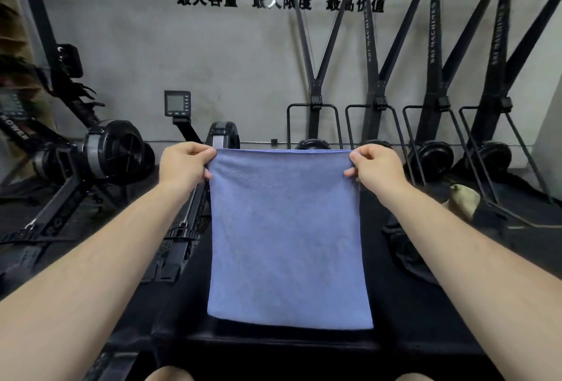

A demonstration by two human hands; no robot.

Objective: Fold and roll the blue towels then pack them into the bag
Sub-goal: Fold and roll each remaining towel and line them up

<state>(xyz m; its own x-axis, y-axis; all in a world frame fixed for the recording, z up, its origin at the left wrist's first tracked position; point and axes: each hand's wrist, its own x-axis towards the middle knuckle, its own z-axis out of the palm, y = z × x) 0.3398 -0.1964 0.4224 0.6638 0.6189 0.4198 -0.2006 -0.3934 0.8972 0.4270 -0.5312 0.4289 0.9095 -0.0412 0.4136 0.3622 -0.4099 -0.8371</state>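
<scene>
You held the blue towel point(289, 237) up by its top corners, left hand point(182, 164) and right hand point(375, 167) each pinching soft, napped cloth; it hung flat, rectangular, possibly doubled, above a dark bench point(410, 304).

Our two arms reach forward, level with each other.
Our left hand point(182, 164) and right hand point(375, 166) are held apart at the same height, thumbs on top, fingers curled beneath, each pinching a top corner of the towel point(287, 237) hanging below our fingertips.
</scene>
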